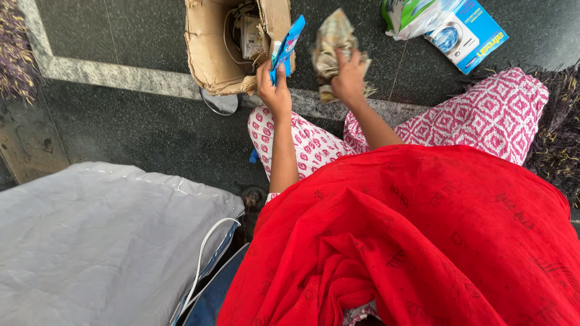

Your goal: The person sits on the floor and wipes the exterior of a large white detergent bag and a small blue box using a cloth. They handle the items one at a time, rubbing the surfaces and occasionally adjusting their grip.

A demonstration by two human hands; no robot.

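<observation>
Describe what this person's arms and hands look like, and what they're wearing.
Both forearms are bare: no sleeves, gloves, watch or bangles show on the left hand or the right hand. Below them lie a loose red garment with faint dark motifs and pink-and-white patterned trousers.

Blue packet [287, 45], blue-white box [466, 33]

Loose red top [411, 241], pink-and-white patterned trousers [483, 115], bare forearms

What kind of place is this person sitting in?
Probably a room at home, on the floor: dark stone floor, a worn cardboard box of cables and oddments, and a fringed rug at the edge.
</observation>
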